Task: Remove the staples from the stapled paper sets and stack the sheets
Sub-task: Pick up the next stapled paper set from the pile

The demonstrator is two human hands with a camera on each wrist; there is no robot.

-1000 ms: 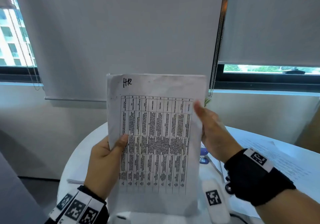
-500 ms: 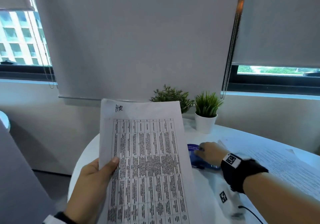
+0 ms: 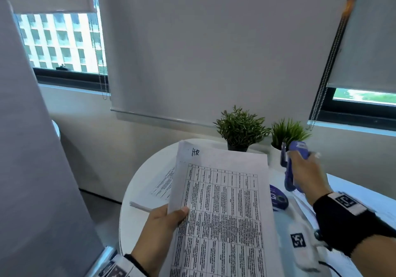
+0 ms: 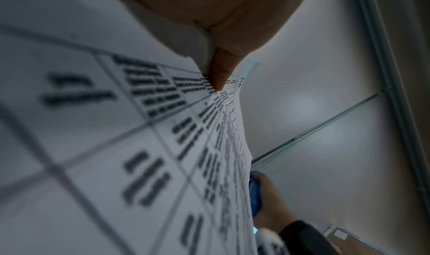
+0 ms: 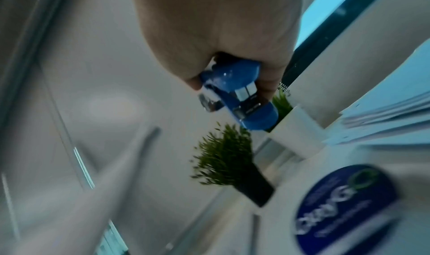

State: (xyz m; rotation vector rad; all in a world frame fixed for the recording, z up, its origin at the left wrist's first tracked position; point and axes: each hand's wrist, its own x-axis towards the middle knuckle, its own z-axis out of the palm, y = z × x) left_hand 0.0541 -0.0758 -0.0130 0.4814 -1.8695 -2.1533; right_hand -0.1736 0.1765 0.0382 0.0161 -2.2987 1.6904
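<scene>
A stapled paper set printed with a table and marked "HR" at its top is held up over the white round table. My left hand grips its left edge, thumb on the front; the same paper set fills the left wrist view, thumb pressed on it. To the right of the sheets, my right hand is lifted off the table and grips a blue stapler-like tool with a metal tip pointing up. In the right wrist view the blue tool sits in my curled fingers.
Two small potted plants stand at the table's far edge. A round blue printed disc lies right of the papers, with a white tagged device nearer me. More printed sheets lie flat on the left; a pile lies at right.
My right hand left the paper's right edge, went down to the table beside the blue disc, and has come up holding the blue tool. My left hand keeps the papers, now tilted lower.
</scene>
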